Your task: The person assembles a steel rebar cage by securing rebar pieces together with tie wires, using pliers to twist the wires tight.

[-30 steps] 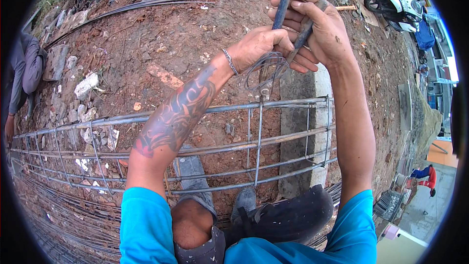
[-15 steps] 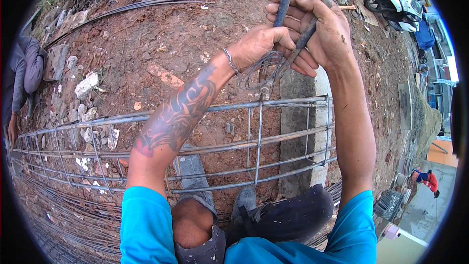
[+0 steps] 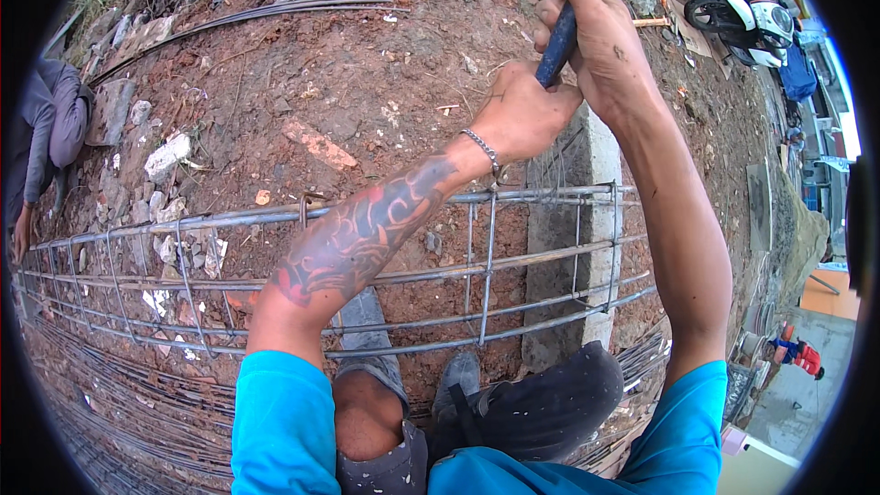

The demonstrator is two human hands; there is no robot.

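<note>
My left hand [image 3: 532, 112] is closed at the top middle, its fingers turned away from view. A dark-handled pair of pliers [image 3: 559, 46] stands up out of this fist; only one handle shows and its jaws are hidden. My right hand [image 3: 610, 41] wraps that handle with curled fingers, the thumb stretched out. Thin tie wire [image 3: 550, 168] hangs below the left fist, partly lost against the concrete. Under my forearms lies a long rebar cage [image 3: 412, 277] of bars and square stirrups.
A concrete beam [image 3: 602, 220] runs under the cage's right end. Loose steel bars [image 3: 137, 394] lie at lower left. A crouching person [image 3: 55, 128] is at far left. A motorbike [image 3: 756, 23] stands upper right; another person [image 3: 799, 355] is farther off. Rubble [image 3: 167, 158] dots the soil.
My left hand has moved right and closed over the lower part of the pliers. The right hand's spread fingers have curled round a handle. The wire coil now hangs lower, mostly hidden.
</note>
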